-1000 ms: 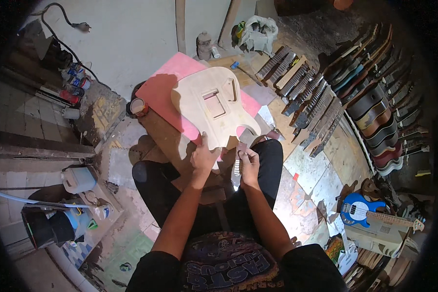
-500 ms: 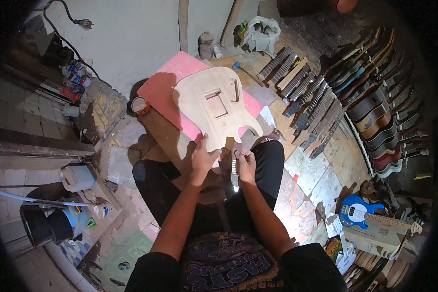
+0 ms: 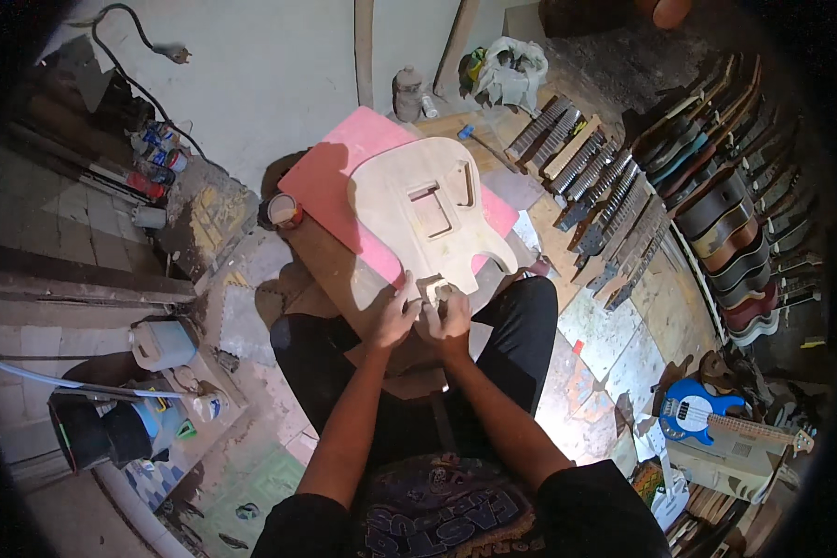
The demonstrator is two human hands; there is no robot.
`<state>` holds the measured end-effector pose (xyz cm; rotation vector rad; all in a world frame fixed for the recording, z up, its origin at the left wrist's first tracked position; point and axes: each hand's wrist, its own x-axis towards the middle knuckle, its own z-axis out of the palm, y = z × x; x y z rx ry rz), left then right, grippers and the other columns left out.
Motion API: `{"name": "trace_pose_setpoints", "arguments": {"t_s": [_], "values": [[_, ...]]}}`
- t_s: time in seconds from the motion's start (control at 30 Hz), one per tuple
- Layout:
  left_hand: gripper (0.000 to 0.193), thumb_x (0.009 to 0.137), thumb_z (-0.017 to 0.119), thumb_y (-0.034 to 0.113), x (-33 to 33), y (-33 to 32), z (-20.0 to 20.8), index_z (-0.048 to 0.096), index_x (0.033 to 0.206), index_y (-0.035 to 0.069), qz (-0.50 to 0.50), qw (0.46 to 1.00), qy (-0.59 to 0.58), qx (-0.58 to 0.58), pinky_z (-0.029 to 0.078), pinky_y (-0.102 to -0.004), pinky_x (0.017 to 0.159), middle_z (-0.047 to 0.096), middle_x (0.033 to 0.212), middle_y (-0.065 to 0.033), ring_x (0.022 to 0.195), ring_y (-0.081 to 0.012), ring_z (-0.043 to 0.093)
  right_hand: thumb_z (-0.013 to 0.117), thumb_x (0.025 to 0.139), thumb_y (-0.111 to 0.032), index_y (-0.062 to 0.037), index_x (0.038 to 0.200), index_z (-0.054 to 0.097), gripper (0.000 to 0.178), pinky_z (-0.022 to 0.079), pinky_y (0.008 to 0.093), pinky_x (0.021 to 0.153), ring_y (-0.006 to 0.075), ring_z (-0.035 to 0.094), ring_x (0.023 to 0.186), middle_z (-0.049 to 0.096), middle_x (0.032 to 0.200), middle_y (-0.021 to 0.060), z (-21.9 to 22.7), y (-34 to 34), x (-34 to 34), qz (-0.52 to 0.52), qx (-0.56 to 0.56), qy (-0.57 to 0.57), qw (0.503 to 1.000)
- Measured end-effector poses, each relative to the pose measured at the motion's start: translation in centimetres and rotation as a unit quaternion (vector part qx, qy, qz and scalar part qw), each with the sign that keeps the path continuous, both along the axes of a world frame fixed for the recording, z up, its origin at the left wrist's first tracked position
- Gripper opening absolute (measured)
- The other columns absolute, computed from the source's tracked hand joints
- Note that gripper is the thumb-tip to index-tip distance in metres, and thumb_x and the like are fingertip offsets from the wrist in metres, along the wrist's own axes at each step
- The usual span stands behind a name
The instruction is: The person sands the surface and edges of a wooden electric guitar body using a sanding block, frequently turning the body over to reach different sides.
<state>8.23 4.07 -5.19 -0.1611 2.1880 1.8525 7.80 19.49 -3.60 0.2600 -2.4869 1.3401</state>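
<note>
from afar i count one guitar body on one pink board, near end overhanging. i judge this edge work; the next move wants steadiness. the left hand grips that end; what the right hand holds, i cannot tell. one can stands left of the board.

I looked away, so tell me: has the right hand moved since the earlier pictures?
Yes. Judged against the pink board, the right hand has moved left, closer to the left hand.

Guitar body is showing smooth, matt wood; bag is looking crinkled, plastic; trousers are showing matt cloth.
</note>
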Motion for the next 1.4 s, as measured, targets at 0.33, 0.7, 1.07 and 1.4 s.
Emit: {"name": "trace_pose_setpoints", "arguments": {"t_s": [0.33, 0.7, 1.07, 1.4], "values": [[0.072, 0.104, 0.055, 0.022, 0.0, -0.1, -0.4, 0.019, 0.164, 0.004, -0.013, 0.999, 0.01, -0.048, 0.035, -0.0341, 0.116, 0.033, 0.162, -0.0301, 0.148, -0.0288, 0.042, 0.073, 0.087, -0.016, -0.0021, 0.115, 0.06, 0.034, 0.046, 0.0515, 0.093, 0.0438, 0.058, 0.107, 0.063, 0.118, 0.0231, 1.2, 0.8, -1.8, 0.019, 0.016, -0.043, 0.999], [0.071, 0.103, 0.054, 0.015, 0.2, 0.6, -0.5, 0.019, 0.165, 0.007, -0.017, 0.998, 0.001, -0.06, 0.049, -0.0333, 0.095, 0.064, 0.12, -0.0181, 0.103, -0.0208, 0.061, 0.077, 0.083, -0.019, -0.0009, 0.113, 0.058, 0.04, 0.047, 0.0519, 0.09, 0.0449, 0.058, 0.101, 0.061, 0.109, 0.0242, 1.1, 1.3, -3.3, -0.006, 0.067, -0.051, 0.996], [0.079, 0.096, 0.071, 0.025, -0.3, 1.0, 0.3, 0.03, 0.16, 0.003, 0.039, 0.994, 0.034, -0.095, 0.045, -0.0406, 0.107, 0.047, 0.152, -0.03, 0.128, -0.033, 0.057, 0.074, 0.093, -0.011, -0.001, 0.115, 0.057, 0.029, 0.052, 0.0358, 0.079, 0.0204, 0.063, 0.092, 0.064, 0.101, 0.0121, -0.5, 4.6, -11.3, -0.105, -0.1, -0.155, 0.977], [0.076, 0.076, 0.082, 0.036, -1.8, 6.4, 2.5, 0.057, 0.145, 0.016, 0.188, 0.898, 0.067, -0.392, 0.051, -0.0507, 0.096, 0.054, 0.119, -0.0176, 0.114, -0.0417, 0.057, 0.066, 0.1, -0.013, -0.0051, 0.125, 0.059, 0.027, 0.057, 0.0325, 0.077, 0.0159, 0.067, 0.092, 0.067, 0.108, 0.0057, 0.4, 7.5, -3.9, -0.056, -0.541, -0.335, 0.77]]}}
